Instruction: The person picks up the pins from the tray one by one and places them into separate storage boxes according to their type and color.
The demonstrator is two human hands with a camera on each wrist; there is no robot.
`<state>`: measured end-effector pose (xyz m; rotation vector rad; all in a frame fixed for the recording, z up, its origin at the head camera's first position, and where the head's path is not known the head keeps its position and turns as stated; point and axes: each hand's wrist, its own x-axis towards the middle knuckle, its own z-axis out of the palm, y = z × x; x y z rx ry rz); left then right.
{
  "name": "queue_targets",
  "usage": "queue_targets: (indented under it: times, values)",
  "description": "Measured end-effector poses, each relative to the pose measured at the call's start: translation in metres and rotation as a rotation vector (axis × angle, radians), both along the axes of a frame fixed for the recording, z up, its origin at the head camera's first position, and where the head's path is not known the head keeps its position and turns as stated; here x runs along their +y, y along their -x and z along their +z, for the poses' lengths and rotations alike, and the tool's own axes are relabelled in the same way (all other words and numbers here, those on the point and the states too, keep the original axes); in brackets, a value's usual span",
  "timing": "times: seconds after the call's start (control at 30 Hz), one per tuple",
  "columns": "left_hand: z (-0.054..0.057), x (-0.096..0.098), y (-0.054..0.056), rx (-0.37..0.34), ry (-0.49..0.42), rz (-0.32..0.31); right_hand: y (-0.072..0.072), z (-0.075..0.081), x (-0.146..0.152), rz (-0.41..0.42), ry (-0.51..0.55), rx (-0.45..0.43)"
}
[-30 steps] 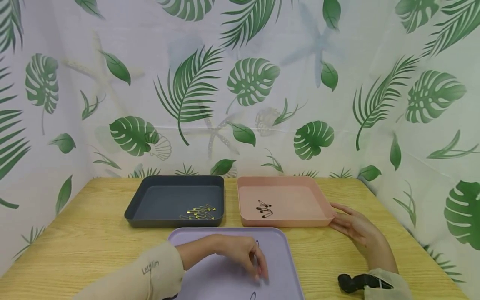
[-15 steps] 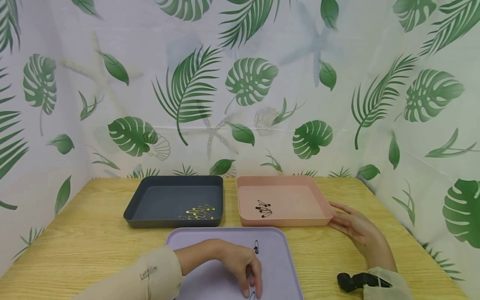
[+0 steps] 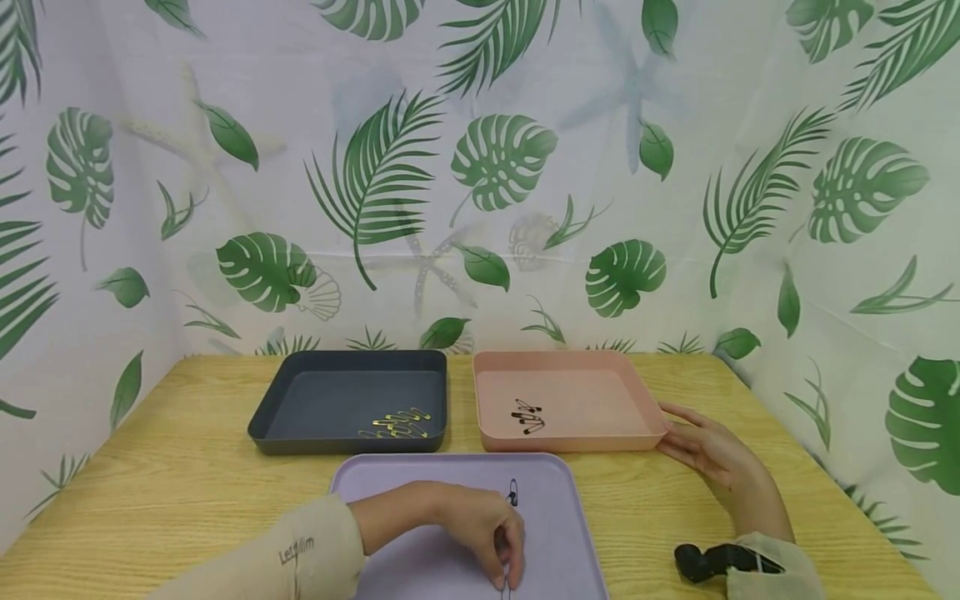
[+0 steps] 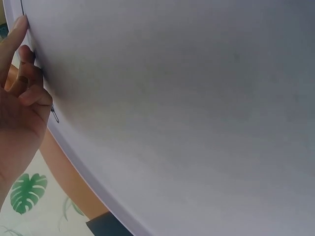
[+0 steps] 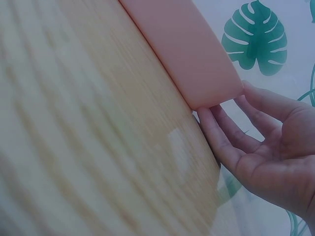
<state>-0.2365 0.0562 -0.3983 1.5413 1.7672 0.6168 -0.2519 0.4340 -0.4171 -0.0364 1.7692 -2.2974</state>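
Note:
In the head view my left hand (image 3: pixel 483 527) is over the lilac tray (image 3: pixel 420 467), with thumb and a finger pinching a safety pin (image 3: pixel 507 594) near the lower picture edge. The fingertips hide part of that pin, and its colour is hard to tell. A black safety pin (image 3: pixel 513 493) lies on the tray just beyond the hand; the left wrist view shows a pin (image 4: pixel 55 115) beside the hand too. My right hand (image 3: pixel 708 454) touches the near right corner of the pink tray (image 3: pixel 573 442) with fairly straight fingers, the fingertips (image 5: pixel 203 112) meeting its wall.
A dark grey tray (image 3: pixel 345 446) stands at the back left, with several gold safety pins (image 3: pixel 397 423) in its near right corner. Several black safety pins (image 3: pixel 528 417) lie in the pink tray. A leaf-printed cloth (image 3: pixel 495 208) closes off the wooden table (image 3: pixel 135 492) behind.
My left hand has come nearer over the lilac tray and now pinches the near safety pin, uncovering the black pin beyond. My right hand stays at the pink tray's corner.

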Motion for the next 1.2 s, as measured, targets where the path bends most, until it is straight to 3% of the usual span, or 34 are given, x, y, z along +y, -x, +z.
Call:
queue_targets:
  times: [0.23, 0.33, 0.6, 0.97, 1.2]
  values:
    - [-0.002, -0.008, 0.014, 0.078, -0.025, 0.211, 0.0, 0.001, 0.0, 0.0, -0.038, 0.004]
    - [-0.003, -0.01, 0.018, 0.074, -0.025, 0.249, -0.001, 0.001, 0.0, -0.004, -0.039, -0.005]
    - [-0.006, -0.008, 0.019, 0.06, -0.082, 0.19, -0.002, 0.001, 0.0, -0.008, -0.025, -0.015]
    - [-0.006, -0.006, 0.019, 0.061, -0.071, 0.173, 0.0, 0.0, 0.0, -0.005, -0.017, 0.003]
    - [-0.01, -0.007, 0.02, -0.06, -0.077, 0.207, 0.001, 0.0, 0.001, -0.01, -0.037, -0.001]
